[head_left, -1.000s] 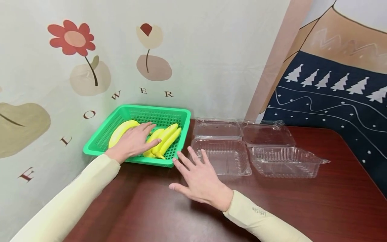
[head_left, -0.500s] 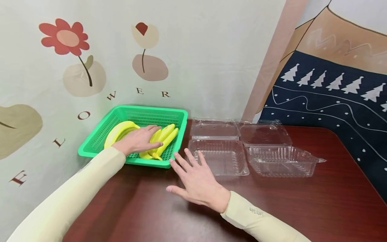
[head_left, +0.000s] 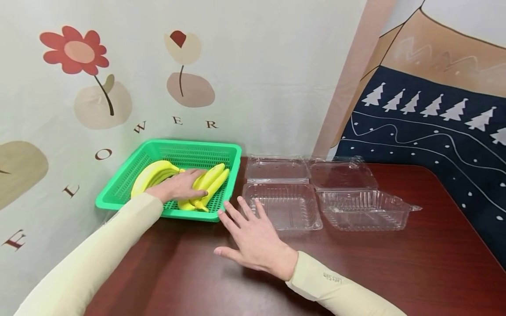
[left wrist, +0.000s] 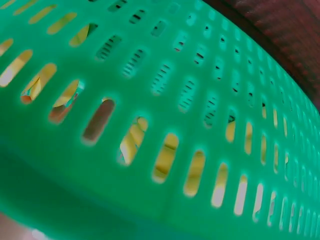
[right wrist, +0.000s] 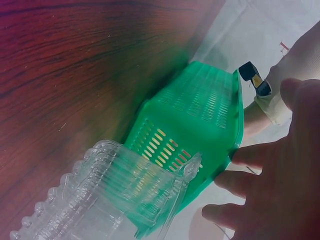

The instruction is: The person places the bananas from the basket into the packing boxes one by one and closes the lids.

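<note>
Inside the green plastic basket (head_left: 160, 212) lie yellow bananas: a bunch (head_left: 152, 175) at the left and another bunch (head_left: 213, 180) at the right. My left hand (head_left: 179, 186) reaches in over the near rim, its thumb lying against the right bunch. Its fingertips are hidden, so whether they curl round the fruit is unclear. Through the slots of the basket wall (left wrist: 150, 195), the left wrist view gives glimpses of yellow. My right hand (head_left: 257, 241) is spread with straight fingers near the basket's right front corner, holding nothing.
Two clear plastic clamshell containers, a left one (head_left: 282, 206) and a right one (head_left: 363, 215), stand with lids raised right of the basket on the dark red wooden table (head_left: 356, 267). A printed cloth (head_left: 269, 87) hangs behind.
My left hand has moved from above the gap between the bunches down onto the right bunch. My right hand keeps its spread pose. The view has turned slightly right.
</note>
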`<state>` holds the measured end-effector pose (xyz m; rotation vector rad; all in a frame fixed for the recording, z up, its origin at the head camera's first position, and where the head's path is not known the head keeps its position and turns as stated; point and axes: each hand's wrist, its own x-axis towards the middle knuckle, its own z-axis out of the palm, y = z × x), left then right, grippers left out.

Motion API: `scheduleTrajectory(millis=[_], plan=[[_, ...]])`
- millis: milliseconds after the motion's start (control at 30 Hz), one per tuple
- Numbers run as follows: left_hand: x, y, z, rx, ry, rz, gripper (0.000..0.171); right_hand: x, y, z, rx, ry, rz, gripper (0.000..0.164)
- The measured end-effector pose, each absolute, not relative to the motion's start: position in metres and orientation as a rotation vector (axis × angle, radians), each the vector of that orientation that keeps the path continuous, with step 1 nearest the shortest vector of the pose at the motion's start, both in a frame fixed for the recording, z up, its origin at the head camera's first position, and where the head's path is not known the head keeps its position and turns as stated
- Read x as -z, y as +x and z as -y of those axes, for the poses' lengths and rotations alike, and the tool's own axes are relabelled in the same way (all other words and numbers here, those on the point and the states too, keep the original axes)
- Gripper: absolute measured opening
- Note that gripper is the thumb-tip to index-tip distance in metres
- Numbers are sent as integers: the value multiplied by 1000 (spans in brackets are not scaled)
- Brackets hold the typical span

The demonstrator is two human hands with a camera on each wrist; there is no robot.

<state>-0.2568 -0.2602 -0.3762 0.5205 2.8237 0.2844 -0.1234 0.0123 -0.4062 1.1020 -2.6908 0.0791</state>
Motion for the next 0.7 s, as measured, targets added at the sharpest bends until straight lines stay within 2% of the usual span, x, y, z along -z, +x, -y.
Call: scheduleTrajectory(millis=[167,700], plan=[[379,-254,259,-327,528,-2815,84,406,-122,-12,-72,1100,2675,84],[379,-255,266,-249,587,-2922,70,408,-121,-13,-78,1094,2672,83]])
